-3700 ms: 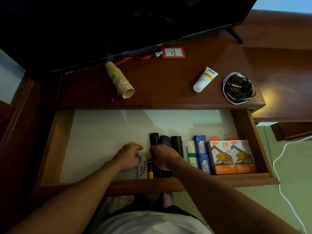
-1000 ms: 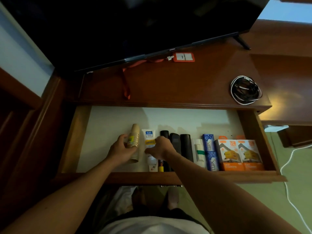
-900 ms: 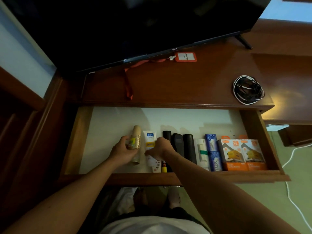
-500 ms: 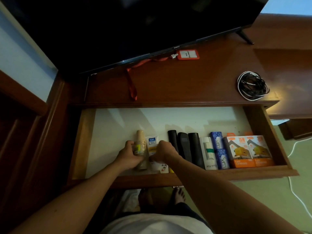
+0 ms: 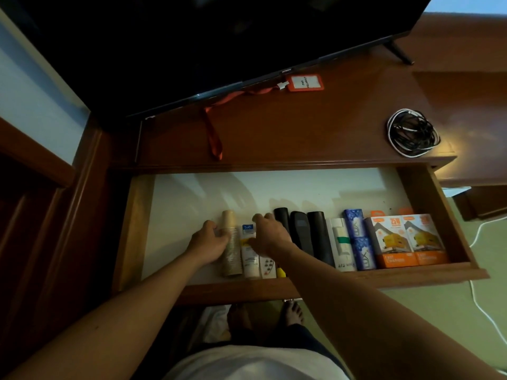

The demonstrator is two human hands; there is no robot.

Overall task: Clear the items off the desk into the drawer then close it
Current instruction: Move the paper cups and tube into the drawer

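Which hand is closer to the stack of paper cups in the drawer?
Left. The left hand touches the stack of paper cups on its left side; the right hand is over the white tube beside it.

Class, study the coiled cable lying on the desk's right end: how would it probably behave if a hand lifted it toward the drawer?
The coiled cable looks floppy: its loops are loose and uneven, so they would likely sag or unwind unless gathered whole. It seems light, being only thin black and white cord. It probably will not roll, since it lies flat on the desk.
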